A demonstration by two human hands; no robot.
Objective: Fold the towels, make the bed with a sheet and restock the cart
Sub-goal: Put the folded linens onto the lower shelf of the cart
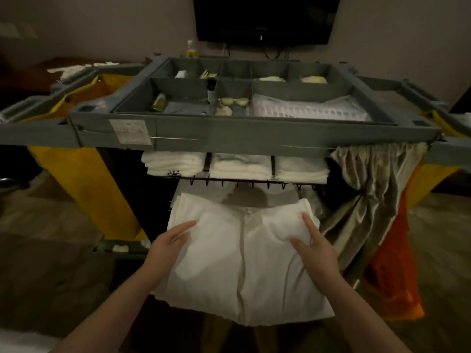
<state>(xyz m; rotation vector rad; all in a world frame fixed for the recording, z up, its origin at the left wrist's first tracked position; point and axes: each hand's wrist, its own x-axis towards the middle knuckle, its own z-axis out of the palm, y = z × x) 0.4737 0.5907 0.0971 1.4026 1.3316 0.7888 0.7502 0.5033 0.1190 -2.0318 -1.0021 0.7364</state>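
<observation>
On cart shelf (pixel 254 181), three stacks of folded towels (pixel 240 166)

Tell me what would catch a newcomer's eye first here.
Most likely the big folded white linen in the lower middle, with the left hand and right hand laid on top of it, at the lower opening of the cart. Above it, three stacks of folded towels sit on a wire shelf, under the grey compartment tray. A yellow bag hangs on the cart's left side.
</observation>
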